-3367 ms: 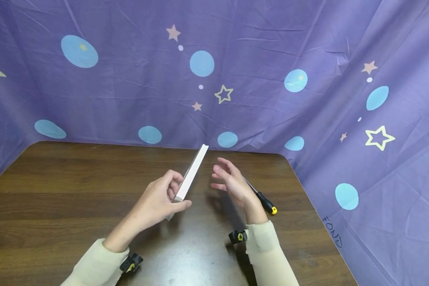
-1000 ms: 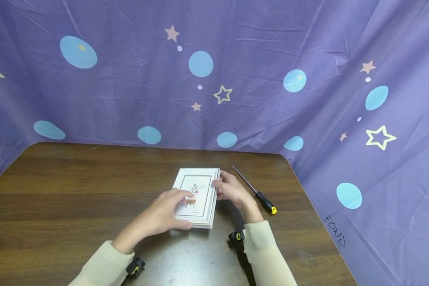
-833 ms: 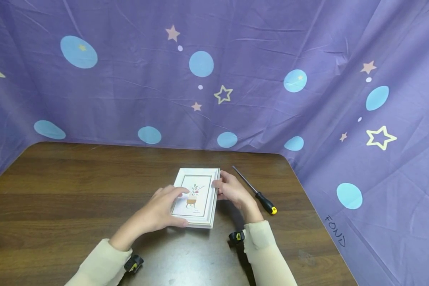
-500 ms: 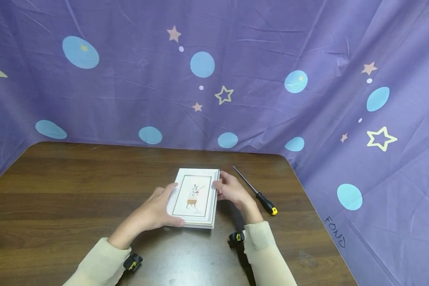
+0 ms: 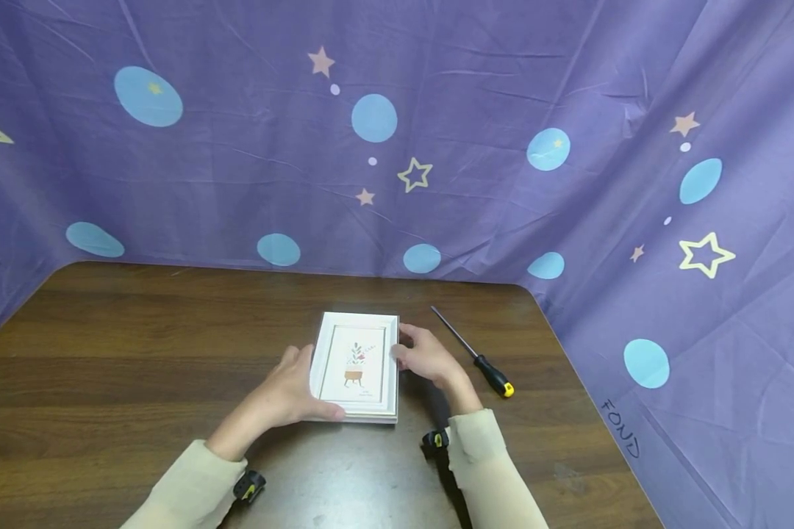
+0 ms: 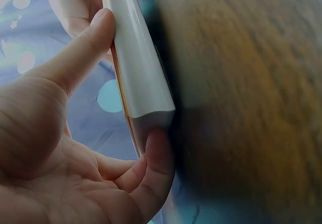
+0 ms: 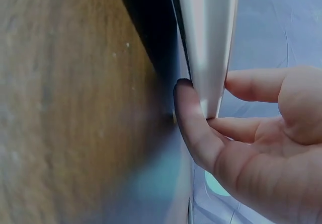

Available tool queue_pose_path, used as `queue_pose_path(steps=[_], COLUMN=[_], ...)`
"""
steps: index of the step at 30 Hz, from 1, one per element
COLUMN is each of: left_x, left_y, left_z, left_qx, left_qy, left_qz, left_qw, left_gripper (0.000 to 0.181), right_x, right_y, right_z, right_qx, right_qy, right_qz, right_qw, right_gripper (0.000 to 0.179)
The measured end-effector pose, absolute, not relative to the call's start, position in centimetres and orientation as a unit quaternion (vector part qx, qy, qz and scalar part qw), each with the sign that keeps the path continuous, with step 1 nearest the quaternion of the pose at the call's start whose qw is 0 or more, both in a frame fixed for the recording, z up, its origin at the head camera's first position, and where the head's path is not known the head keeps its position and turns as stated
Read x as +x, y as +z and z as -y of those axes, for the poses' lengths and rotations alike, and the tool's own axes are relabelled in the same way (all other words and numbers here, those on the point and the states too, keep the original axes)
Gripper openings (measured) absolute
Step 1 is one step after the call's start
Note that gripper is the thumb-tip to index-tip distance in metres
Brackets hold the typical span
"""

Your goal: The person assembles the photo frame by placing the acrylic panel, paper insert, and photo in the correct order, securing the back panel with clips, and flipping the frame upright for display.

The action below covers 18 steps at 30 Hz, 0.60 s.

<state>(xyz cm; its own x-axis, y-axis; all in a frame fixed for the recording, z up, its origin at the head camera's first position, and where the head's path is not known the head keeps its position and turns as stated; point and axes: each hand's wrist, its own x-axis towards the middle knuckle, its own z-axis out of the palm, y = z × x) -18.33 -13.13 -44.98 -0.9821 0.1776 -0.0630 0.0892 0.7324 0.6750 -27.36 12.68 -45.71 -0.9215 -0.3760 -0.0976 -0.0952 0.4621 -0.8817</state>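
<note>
A white picture frame [image 5: 356,367], showing a print of a potted plant, lies face up between both hands in the head view. My left hand [image 5: 281,393] grips its left side, the thumb along the near edge. In the left wrist view, curled fingers [image 6: 158,156] press against the end of the frame's moulding [image 6: 138,58], and the thumb lies along its edge. My right hand [image 5: 430,361] pinches the right side, its thumb on the face. The right wrist view shows a finger [image 7: 193,121] curled beneath the frame's rim [image 7: 206,38]. The frame's back is hidden.
A screwdriver [image 5: 492,377] with a black and yellow handle lies on the wooden table [image 5: 139,353], just right of the right hand. A purple curtain [image 5: 470,88] with stars and blue dots hangs behind the table and along its right side.
The frame has turned from edge-on in the left hand to face up, and the right hand has taken hold. Lately the left fingers slid off the picture to the left edge; the frame shifted slightly left.
</note>
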Motion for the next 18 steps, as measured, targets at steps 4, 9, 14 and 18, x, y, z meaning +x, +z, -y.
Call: queue_pose_path(steps=[4, 9, 14, 18], left_x=[-18.19, -18.07, -18.04, -18.01], left_y=[-44.95, -45.02, -45.02, -45.0], left_z=[13.17, 13.14, 13.16, 13.24], left_qx=[0.07, 0.073, 0.071, 0.063], left_qy=[0.369, 0.375, 0.374, 0.376], left_qz=[-0.924, -0.922, -0.923, -0.922], left_qw=[0.065, 0.064, 0.063, 0.063], left_gripper=[0.127, 0.124, 0.125, 0.126], right_x=[-27.2, -27.07, -27.04, -26.83], right_y=[-45.79, -45.8, -45.86, -45.83], right_z=[-12.41, -12.17, -11.94, -11.73], right_qx=[-0.135, -0.144, -0.158, -0.16], right_qy=[-0.473, -0.459, -0.447, -0.413], right_qz=[-0.859, -0.865, -0.871, -0.891], right_qw=[0.141, 0.143, 0.128, 0.101], right_gripper=[0.062, 0.069, 0.066, 0.059])
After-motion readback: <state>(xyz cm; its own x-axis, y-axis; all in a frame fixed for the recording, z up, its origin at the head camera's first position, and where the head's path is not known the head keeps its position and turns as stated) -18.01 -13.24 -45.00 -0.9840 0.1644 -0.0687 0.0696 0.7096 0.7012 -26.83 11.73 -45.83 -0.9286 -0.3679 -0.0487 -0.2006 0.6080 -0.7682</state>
